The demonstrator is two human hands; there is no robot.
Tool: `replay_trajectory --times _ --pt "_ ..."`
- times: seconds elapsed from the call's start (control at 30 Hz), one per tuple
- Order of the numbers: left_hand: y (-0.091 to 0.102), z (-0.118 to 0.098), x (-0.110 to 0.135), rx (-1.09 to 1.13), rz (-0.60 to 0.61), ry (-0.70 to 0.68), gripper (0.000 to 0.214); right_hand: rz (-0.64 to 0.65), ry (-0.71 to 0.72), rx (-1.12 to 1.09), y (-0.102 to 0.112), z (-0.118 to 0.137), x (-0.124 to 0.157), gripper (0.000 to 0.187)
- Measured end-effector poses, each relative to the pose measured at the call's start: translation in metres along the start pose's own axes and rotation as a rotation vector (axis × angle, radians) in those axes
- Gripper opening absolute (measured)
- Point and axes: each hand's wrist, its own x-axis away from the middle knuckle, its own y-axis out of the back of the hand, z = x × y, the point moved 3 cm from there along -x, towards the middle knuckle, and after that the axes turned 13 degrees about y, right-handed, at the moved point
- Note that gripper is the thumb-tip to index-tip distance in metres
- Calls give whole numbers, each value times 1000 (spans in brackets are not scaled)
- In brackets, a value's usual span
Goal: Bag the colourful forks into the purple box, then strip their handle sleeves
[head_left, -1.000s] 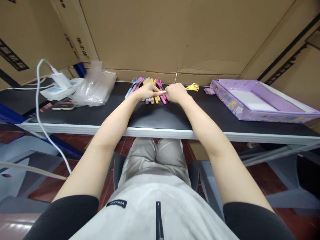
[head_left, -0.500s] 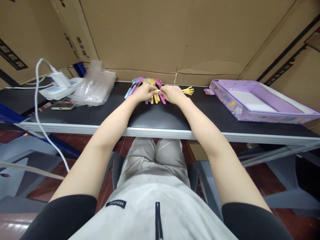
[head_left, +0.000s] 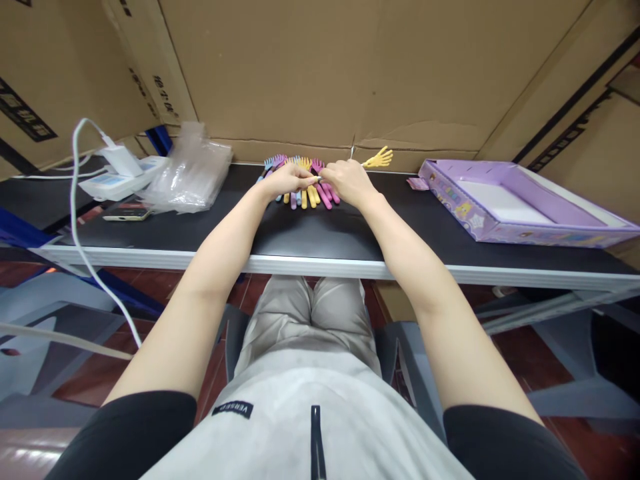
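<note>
L hand point(head_left: 290, 179) pinches the tip end of a yellow hand-topped stick point(head_left: 380, 158), R hand point(head_left: 350, 180) its shaft, by coloured sticks point(head_left: 306, 200) on the surface point(head_left: 330, 233). Poss. risk: weak L pinch, tip slips, neighbours get knocked.

I've got one slim yellow hand-topped stick point(head_left: 379, 158), plastic-looking, pinched btwn L hand point(head_left: 289, 181) & R hand point(head_left: 349, 181), top up & tilted R, most of shaft hidden. Blue, purple, yellow & pink hand-topped sticks point(head_left: 305, 199) lie fanned side by side on the black tabletop point(head_left: 320, 233), tops away, handles twd me, some partly covered by my hands.
</note>
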Motion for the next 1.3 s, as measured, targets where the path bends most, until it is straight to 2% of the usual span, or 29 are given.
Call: replay_trajectory --times 0.13,0.4,0.83,1.13,1.3 --pt "2 2 1 -70 -40 -15 37 15 -15 -25 1 2 2 37" --pt "-9 7 -7 -449 -299 -237 21 212 -218 -183 6 9 10 37" --pt "-25 -12 4 -685 -393 -493 26 309 -400 -234 9 7 14 41" --pt "-18 -14 7 -561 -349 -383 26 198 -340 -71 2 -2 7 49" --pt "-16 -16 6 -454 -291 -293 27 189 -322 -34 4 -4 9 51"
